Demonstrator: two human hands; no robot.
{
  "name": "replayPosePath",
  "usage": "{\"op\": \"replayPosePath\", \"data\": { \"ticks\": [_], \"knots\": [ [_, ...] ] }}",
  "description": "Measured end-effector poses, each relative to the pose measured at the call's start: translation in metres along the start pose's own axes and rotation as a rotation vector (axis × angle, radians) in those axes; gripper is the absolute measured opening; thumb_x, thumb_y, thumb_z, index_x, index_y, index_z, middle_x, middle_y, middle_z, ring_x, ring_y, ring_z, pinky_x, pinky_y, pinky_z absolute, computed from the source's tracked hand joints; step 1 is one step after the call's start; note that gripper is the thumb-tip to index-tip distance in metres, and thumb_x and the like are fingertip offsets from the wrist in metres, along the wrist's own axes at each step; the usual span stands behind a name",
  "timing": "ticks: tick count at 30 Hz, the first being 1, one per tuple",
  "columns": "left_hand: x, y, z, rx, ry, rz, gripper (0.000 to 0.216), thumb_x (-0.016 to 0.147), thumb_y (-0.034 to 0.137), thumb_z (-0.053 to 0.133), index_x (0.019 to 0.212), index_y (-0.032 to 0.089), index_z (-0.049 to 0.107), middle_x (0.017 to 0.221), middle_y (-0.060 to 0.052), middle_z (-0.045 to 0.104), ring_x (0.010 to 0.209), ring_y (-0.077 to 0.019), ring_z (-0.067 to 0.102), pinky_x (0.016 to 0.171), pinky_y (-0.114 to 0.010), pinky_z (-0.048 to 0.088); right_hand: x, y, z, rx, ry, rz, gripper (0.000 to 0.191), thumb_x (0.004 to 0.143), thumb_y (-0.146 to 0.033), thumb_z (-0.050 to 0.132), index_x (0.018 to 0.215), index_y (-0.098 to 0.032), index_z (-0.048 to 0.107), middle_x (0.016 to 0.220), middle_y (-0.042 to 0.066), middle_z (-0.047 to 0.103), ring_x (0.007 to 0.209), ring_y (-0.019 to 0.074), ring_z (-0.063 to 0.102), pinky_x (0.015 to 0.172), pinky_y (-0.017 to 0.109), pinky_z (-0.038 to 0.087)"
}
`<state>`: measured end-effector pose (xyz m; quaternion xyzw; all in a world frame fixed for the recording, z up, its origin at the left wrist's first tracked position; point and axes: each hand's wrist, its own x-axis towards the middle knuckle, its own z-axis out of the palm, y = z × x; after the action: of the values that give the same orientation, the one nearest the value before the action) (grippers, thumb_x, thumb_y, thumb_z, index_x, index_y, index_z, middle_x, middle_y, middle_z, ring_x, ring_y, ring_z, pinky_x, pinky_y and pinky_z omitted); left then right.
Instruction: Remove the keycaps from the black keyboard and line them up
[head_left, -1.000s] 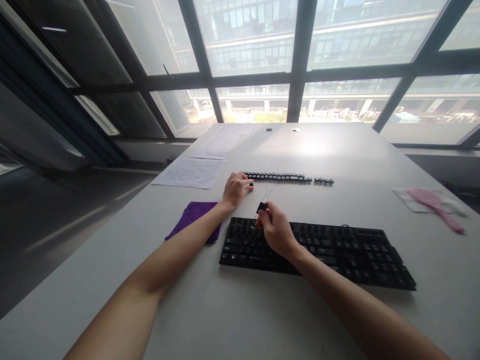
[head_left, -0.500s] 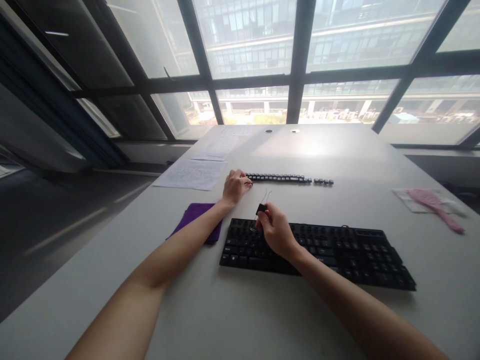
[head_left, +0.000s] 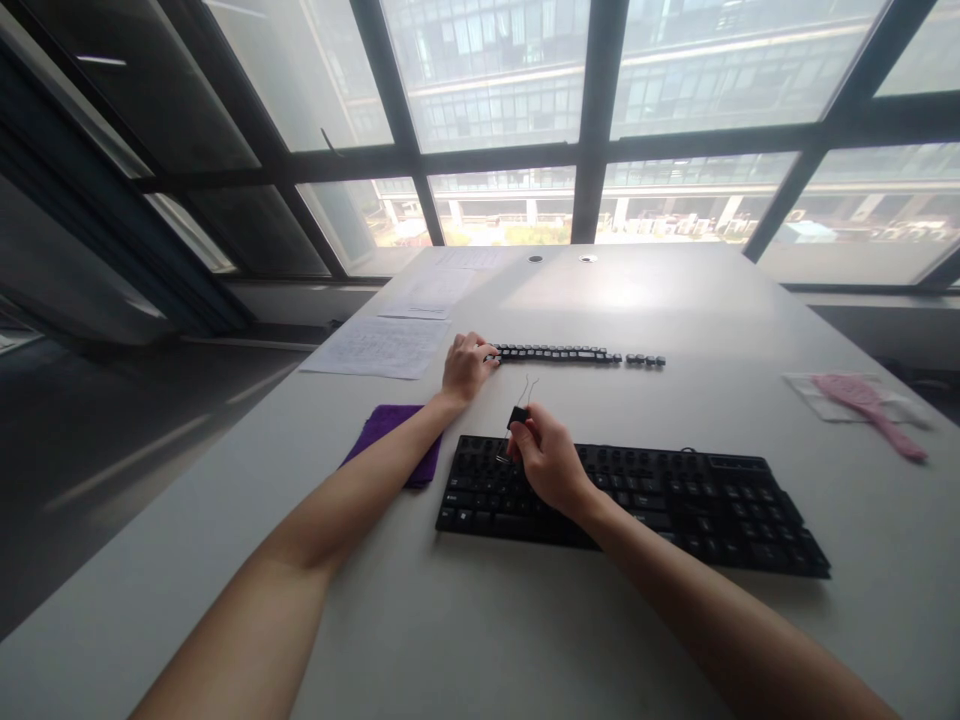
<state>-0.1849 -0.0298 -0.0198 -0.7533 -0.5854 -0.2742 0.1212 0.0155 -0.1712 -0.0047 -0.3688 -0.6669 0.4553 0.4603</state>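
"Right hand (head_left: 551, 462), pls: what's it gripping & why that way?"

"Closed round a wire tool (head_left: 517, 416), fingers at its black block. Prob. held there so the wires stay free at both ends: one end points up twd 12, the other hangs over the keyboard (head_left: 667, 500), approx. its 10 o'clock part. From my remote feed I can't tell if it touches keys."

"& left hand (head_left: 466, 366)?"

"Bent fingers at the 9 o'clock end of the row of keycaps (head_left: 555, 353). Pinching one or just touching? Can't tell."

"Where's that row?"

"On the table (head_left: 480, 620), 11 o'clock from the keyboard's middle. Straight line, I'd guess for order, & near enough for the left arm (head_left: 364, 495) to reach w/o crossing the right. Small group of keycaps (head_left: 645, 360) sits at its 3 o'clock end, slight gap; maybe a separate set."

"Other stuff?"

"Purple cloth (head_left: 382, 425) btwn 9 & 10, partly hidden by that arm. Papers (head_left: 375, 347) at 10, pink brush (head_left: 862, 400) at 2; off to the sides, I reckon, for elbow room."
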Motion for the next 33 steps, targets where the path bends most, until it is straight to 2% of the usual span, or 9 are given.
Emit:
{"op": "replayPosePath", "data": {
  "ticks": [8, 11, 14, 16, 19, 21, 23, 28, 33],
  "knots": [
    [0.003, 0.004, -0.006, -0.022, 0.014, -0.015, 0.021, 0.077, 0.018, 0.077, 0.097, 0.020, 0.072, 0.100, -0.008, 0.061, 0.100, -0.0264, 0.051, 0.090, -0.038, 0.046, 0.000, 0.002, 0.001, -0.008, 0.021, -0.016, 0.016, 0.095, -0.028, 0.048, 0.079, -0.023, 0.047, 0.063, -0.002, 0.061, 0.058, 0.0161, 0.059, 0.057, 0.027, 0.041],
    [0.001, 0.010, -0.025, -0.094, 0.075, -0.060, 0.024, 0.080, 0.020, 0.074, 0.104, 0.018, 0.069, 0.094, -0.007, 0.063, 0.095, -0.0250, 0.054, 0.089, -0.037, 0.046, 0.000, -0.001, 0.000, 0.018, 0.058, -0.022, 0.017, 0.095, -0.028, 0.048, 0.079, -0.022, 0.048, 0.065, -0.001, 0.061, 0.058, 0.0156, 0.058, 0.057, 0.027, 0.042],
    [-0.018, 0.029, -0.058, -0.242, 0.110, -0.102, 0.015, 0.088, 0.022, 0.064, 0.102, 0.017, 0.066, 0.088, -0.004, 0.064, 0.080, -0.0195, 0.056, 0.081, -0.032, 0.047, 0.001, -0.003, -0.001, 0.056, 0.177, -0.022, 0.017, 0.094, -0.028, 0.050, 0.078, -0.022, 0.049, 0.067, -0.001, 0.060, 0.060, 0.0152, 0.058, 0.058, 0.027, 0.043],
    [-0.042, 0.050, -0.080, -0.330, 0.040, -0.097, 0.010, 0.092, 0.023, 0.057, 0.096, 0.018, 0.064, 0.086, -0.003, 0.065, 0.073, -0.0166, 0.055, 0.074, -0.029, 0.045, 0.003, -0.004, -0.003, 0.076, 0.284, -0.024, 0.015, 0.094, -0.029, 0.050, 0.081, -0.021, 0.052, 0.068, 0.000, 0.060, 0.062, 0.0156, 0.059, 0.060, 0.027, 0.045],
    [-0.085, 0.084, -0.104, -0.448, -0.200, -0.078, 0.017, 0.096, 0.029, 0.051, 0.088, 0.019, 0.063, 0.080, 0.000, 0.065, 0.069, -0.0150, 0.056, 0.067, -0.027, 0.043, 0.008, -0.006, -0.007, 0.080, 0.351, -0.013, 0.015, 0.093, -0.031, 0.051, 0.082, -0.021, 0.054, 0.067, 0.000, 0.061, 0.062, 0.0163, 0.059, 0.058, 0.027, 0.045],
    [-0.107, 0.099, -0.110, -0.506, -0.309, -0.114, 0.025, 0.098, 0.034, 0.047, 0.083, 0.020, 0.061, 0.075, 0.000, 0.064, 0.068, -0.0154, 0.057, 0.065, -0.027, 0.042, 0.011, -0.009, -0.011, 0.049, 0.308, 0.007, 0.017, 0.092, -0.032, 0.052, 0.079, -0.021, 0.054, 0.066, 0.001, 0.061, 0.060, 0.0164, 0.059, 0.056, 0.027, 0.044],
    [-0.120, 0.106, -0.111, -0.553, -0.336, -0.181, 0.029, 0.099, 0.036, 0.043, 0.079, 0.021, 0.058, 0.070, 0.001, 0.062, 0.066, -0.0157, 0.057, 0.064, -0.028, 0.041, 0.011, -0.013, -0.015, 0.000, 0.251, 0.012, 0.018, 0.092, -0.033, 0.053, 0.078, -0.021, 0.053, 0.066, 0.002, 0.062, 0.059, 0.0165, 0.058, 0.055, 0.027, 0.043],
    [-0.122, 0.103, -0.108, -0.660, -0.244, -0.310, 0.024, 0.099, 0.034, 0.039, 0.083, 0.022, 0.053, 0.070, 0.001, 0.060, 0.065, -0.0160, 0.057, 0.065, -0.028, 0.043, 0.001, -0.014, -0.022, -0.149, 0.112, -0.023, 0.018, 0.091, -0.030, 0.052, 0.076, -0.020, 0.053, 0.065, 0.002, 0.062, 0.060, 0.0170, 0.057, 0.058, 0.028, 0.041],
    [-0.124, 0.102, -0.107, -0.691, -0.243, -0.323, 0.019, 0.098, 0.033, 0.041, 0.089, 0.022, 0.054, 0.070, 0.002, 0.061, 0.065, -0.0156, 0.059, 0.065, -0.028, 0.044, -0.008, -0.007, -0.019, -0.282, -0.015, -0.034, 0.022, 0.090, -0.026, 0.052, 0.069, -0.021, 0.047, 0.062, -0.001, 0.058, 0.059, 0.0159, 0.052, 0.058, 0.027, 0.036]
  ]
}}
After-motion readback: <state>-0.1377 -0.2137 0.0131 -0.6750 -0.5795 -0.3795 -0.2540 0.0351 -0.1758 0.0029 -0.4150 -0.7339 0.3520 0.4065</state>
